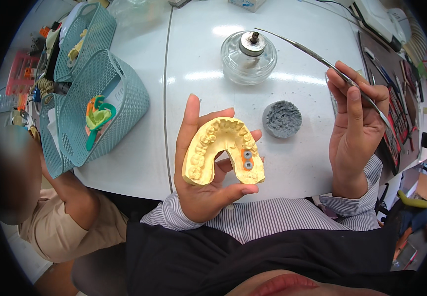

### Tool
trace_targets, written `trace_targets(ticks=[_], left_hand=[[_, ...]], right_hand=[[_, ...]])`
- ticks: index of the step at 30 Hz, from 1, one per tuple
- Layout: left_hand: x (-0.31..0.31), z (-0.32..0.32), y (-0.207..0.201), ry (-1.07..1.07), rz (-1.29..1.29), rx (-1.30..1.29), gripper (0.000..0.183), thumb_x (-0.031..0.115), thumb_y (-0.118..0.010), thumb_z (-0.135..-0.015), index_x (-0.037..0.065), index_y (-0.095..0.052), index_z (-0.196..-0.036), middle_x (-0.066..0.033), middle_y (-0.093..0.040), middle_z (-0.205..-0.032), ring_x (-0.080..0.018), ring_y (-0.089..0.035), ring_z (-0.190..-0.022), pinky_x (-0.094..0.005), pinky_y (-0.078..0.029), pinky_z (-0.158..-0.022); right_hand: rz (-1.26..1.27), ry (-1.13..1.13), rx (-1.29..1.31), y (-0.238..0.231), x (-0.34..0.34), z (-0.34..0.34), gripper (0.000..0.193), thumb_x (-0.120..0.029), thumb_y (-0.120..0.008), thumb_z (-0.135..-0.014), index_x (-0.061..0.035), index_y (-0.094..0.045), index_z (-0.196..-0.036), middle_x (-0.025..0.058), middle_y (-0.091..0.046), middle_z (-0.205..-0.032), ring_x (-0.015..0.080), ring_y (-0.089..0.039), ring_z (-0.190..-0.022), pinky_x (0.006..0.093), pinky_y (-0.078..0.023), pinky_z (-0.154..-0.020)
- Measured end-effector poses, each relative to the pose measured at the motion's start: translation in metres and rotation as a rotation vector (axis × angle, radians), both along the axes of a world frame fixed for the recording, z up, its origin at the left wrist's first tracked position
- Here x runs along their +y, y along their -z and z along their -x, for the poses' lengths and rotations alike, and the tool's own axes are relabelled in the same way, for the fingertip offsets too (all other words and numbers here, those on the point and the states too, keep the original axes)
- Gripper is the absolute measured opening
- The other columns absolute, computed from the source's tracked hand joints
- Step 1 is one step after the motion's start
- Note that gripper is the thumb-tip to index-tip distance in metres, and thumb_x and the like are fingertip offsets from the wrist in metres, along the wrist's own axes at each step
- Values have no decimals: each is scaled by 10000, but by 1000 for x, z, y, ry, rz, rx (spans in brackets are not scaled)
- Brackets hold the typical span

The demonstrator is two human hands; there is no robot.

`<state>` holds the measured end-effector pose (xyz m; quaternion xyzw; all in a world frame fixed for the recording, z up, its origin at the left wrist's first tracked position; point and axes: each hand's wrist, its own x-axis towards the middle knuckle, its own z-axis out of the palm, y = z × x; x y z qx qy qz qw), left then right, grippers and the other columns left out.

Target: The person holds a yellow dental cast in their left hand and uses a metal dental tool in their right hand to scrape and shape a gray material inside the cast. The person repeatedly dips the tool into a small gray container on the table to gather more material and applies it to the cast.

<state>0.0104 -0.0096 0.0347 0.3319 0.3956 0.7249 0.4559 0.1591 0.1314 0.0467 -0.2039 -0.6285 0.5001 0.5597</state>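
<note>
My left hand [201, 197] grips a yellow plaster dental model [201, 150], its horseshoe row of teeth facing up. On the model's right side, two grey ring-shaped parts [248, 160] sit in an orange patch. Between the fingers of my right hand [354, 118] is a slim metal dental wax carver [317, 55], slanting up to the left with its thin tip near the burner. A glass spirit burner [249, 61] with a metal collar and dark wick stands beyond the model; no flame shows. Between my hands lies a round lump of grey wax [282, 119] with a rough, scraped top.
Blue-green plastic baskets [134, 93] stand at the left, one holding a green impression tray [100, 118]. Several hand tools [391, 74] lie on a dark mat at the right. Another person's arm [77, 195] is at the lower left. A small box [247, 4] stands at the far edge.
</note>
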Motion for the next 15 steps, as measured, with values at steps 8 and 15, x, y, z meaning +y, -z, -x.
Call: trace_targets(ticks=[8,15], left_hand=[[-3,11,2,-8,30,507,1045,51,-743,-570,41,5,-1299,-130,-338,-1131,-226,-482,-974,-327,-508,-734],[-5,11,6,-35,22,629,1076,64,-762,-539,52,-5,-1303,-132,-338,-1110,-197,-497,-912,-298,-527,-685]], right_hand=[[-17,34,-56,-1,-2,-3,78,-14,-386,-846,-15,-371,-923,284,-476,-1047,319,-533,-945,367,-452,-833],[-24,-13,-95,3,0,-6,96,-57,-383,-861,-27,-419,-945,252,-465,-1091,281,-502,-1006,340,-416,-880]])
